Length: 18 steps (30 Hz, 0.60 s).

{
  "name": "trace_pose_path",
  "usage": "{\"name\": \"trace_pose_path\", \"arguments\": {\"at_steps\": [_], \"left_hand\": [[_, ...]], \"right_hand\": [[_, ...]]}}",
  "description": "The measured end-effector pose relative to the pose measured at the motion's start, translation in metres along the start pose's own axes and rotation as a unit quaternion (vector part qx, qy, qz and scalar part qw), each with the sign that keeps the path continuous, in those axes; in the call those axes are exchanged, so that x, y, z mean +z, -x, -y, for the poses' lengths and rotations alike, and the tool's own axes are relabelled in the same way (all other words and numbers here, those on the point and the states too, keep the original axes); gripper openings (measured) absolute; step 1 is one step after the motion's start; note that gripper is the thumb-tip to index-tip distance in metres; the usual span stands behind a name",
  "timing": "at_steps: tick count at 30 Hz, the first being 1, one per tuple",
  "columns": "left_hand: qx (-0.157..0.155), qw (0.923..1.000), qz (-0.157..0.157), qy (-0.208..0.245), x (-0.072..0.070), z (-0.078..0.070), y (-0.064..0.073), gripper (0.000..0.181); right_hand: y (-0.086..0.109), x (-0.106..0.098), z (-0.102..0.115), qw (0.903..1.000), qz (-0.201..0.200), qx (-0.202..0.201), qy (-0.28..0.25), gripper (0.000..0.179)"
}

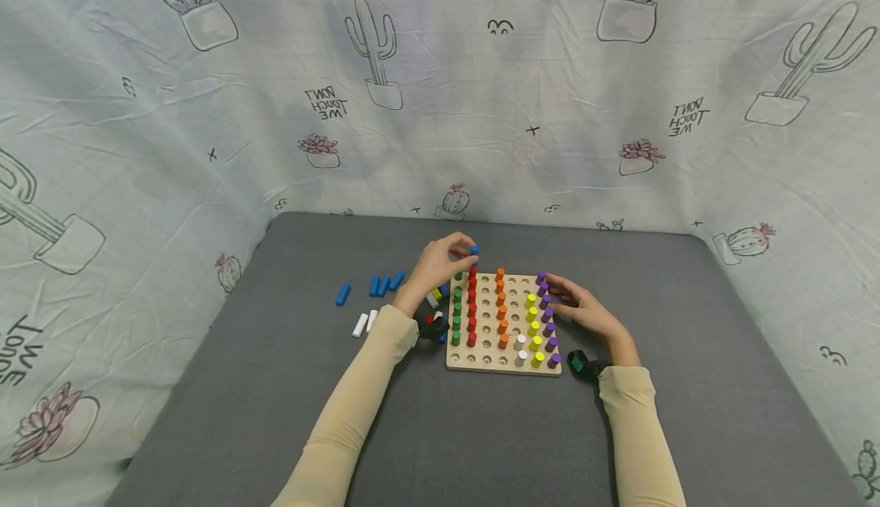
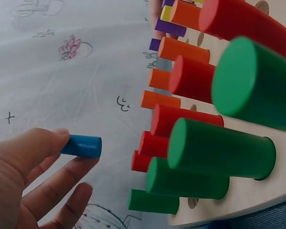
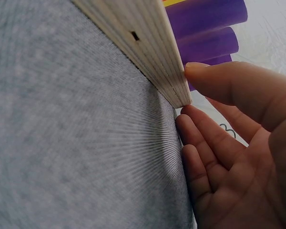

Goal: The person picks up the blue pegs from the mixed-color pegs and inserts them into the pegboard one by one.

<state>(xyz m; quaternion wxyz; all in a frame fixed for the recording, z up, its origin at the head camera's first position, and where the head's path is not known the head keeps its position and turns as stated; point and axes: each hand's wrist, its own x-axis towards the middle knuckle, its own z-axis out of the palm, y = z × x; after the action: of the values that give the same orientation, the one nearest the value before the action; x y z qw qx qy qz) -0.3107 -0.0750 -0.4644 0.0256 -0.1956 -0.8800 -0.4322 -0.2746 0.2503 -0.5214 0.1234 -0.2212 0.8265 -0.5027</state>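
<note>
My left hand (image 1: 436, 264) pinches a blue peg (image 2: 82, 146) between thumb and fingers, lifted above the far end of the red row and apart from the board. The wooden pegboard (image 1: 481, 366) lies flat on the table. Upright in it stand rows of green pegs (image 1: 457, 324), red pegs (image 1: 472, 309), orange pegs (image 1: 503, 313), yellow pegs (image 1: 534, 327) and purple pegs (image 1: 548, 316), plus two white pegs (image 1: 520, 350). At the board's right edge rests my right hand (image 3: 233, 167); its thumb touches the edge beside the purple row, with loosely bent fingers near the corner.
Left of the board, several loose blue pegs (image 1: 342, 295) and white pegs (image 1: 360, 325) lie on the grey table (image 1: 481, 438). More loose pegs sit against the board's left side, partly hidden by the left wrist. A patterned curtain (image 1: 440, 133) hangs behind the table.
</note>
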Motion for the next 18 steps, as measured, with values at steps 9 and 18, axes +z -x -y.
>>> {"name": "trace_pose_path", "arguments": {"at_steps": [9,18], "left_hand": [[-0.004,0.9996,0.029,0.003,0.006,0.004,-0.005,0.025],[0.006,0.9994,0.034,-0.002,0.014,0.005,-0.010,0.021]], "right_hand": [[0.000,0.001,-0.001,0.9999,-0.008,0.004,0.010,0.059],[0.001,0.001,0.000,0.9999,-0.010,0.001,0.012,0.057]]}}
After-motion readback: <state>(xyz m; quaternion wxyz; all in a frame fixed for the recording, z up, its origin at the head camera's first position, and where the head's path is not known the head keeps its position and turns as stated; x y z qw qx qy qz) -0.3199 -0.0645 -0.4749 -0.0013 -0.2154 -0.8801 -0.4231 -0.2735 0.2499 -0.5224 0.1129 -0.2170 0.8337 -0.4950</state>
